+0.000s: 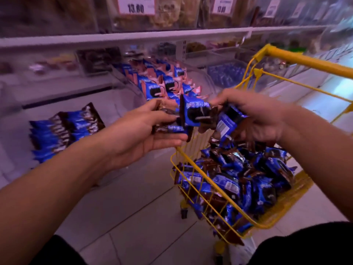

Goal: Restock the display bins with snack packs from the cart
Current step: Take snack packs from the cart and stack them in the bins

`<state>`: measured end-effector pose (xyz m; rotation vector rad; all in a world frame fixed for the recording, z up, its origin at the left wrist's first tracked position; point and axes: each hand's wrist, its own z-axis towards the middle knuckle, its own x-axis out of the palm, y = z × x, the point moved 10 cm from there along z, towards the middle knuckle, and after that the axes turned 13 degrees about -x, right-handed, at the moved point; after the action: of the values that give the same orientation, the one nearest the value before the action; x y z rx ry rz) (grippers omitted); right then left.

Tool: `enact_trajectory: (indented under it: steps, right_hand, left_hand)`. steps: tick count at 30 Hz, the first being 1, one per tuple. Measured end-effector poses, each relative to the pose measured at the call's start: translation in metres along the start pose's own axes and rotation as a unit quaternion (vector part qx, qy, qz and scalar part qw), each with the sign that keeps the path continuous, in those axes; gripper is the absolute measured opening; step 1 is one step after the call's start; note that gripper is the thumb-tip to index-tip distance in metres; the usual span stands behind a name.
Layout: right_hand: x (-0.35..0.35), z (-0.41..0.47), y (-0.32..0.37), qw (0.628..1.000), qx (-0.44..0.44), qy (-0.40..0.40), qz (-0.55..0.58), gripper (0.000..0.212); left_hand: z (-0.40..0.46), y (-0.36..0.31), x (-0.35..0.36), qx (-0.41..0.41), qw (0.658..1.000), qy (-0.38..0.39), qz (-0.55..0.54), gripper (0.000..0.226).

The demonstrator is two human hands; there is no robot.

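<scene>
Both hands meet mid-frame over the cart (271, 225): left hand (150, 131) and right hand (256, 119) each grip snack packs (196, 113). The half-filled bin (65, 129) lies left, nearer the left hand.

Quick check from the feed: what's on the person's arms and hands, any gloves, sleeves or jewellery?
None visible. Both hands, left and right, are bare: no gloves, rings or watch. The forearms are uncovered to the frame edge, so no sleeves show. Dark clothing fills the bottom corners.

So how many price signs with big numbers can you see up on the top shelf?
2: one price sign at upper left of centre, another price sign to its right. Smaller tags further right are blurred.
</scene>
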<state>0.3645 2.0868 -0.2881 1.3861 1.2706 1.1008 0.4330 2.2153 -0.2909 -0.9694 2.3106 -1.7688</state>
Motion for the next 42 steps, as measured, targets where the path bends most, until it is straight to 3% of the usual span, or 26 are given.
enact_trajectory:
  steps: [2, 4, 9, 13, 17, 21, 25, 29, 34, 38, 42]
  right_hand:
    - [0.018, 0.010, 0.000, 0.999, 0.015, 0.034, 0.023, 0.047]
    - [0.028, 0.020, 0.000, 0.997, 0.019, 0.041, 0.056, 0.041]
    - [0.047, 0.039, -0.006, 0.995, 0.028, 0.062, 0.069, 0.032]
    - [0.060, 0.049, -0.009, 0.991, 0.038, 0.072, 0.109, 0.033]
    - [0.065, 0.052, -0.005, 0.991, 0.009, 0.066, 0.117, 0.036]
    - [0.061, 0.051, -0.010, 0.999, 0.000, 0.050, 0.022, 0.030]
    - [0.074, 0.044, -0.022, 0.995, 0.035, 0.072, -0.067, 0.035]
    - [0.063, 0.047, -0.007, 0.994, -0.028, -0.010, -0.101, 0.049]
    - [0.069, 0.041, 0.009, 0.990, -0.117, 0.006, -0.078, 0.043]
    - [0.075, 0.038, 0.021, 0.983, -0.175, 0.013, -0.051, 0.060]
    - [0.068, 0.035, 0.036, 0.972, -0.234, -0.020, -0.009, 0.069]
  left_hand:
    - [-0.005, -0.005, -0.004, 0.023, 1.000, 0.017, 0.002, 0.046]
    - [-0.011, -0.008, -0.011, 0.043, 0.999, 0.018, 0.027, 0.062]
    - [-0.019, -0.019, -0.036, 0.081, 0.982, -0.054, 0.159, 0.039]
    - [-0.023, -0.018, -0.051, 0.086, 0.986, -0.058, 0.134, 0.029]
    - [-0.019, -0.008, -0.053, 0.037, 0.996, -0.022, 0.073, 0.041]
    - [-0.022, 0.008, -0.035, -0.082, 0.992, 0.097, -0.020, 0.070]
    - [-0.025, 0.023, -0.038, -0.167, 0.983, 0.074, 0.036, 0.064]
    - [-0.030, 0.023, -0.041, -0.182, 0.979, 0.072, 0.058, 0.048]
    - [-0.031, 0.029, -0.034, -0.182, 0.975, 0.108, 0.060, 0.050]
    - [-0.024, 0.029, -0.049, -0.150, 0.984, 0.027, 0.091, 0.025]
    - [-0.022, 0.009, -0.069, -0.096, 0.995, 0.001, -0.022, 0.025]
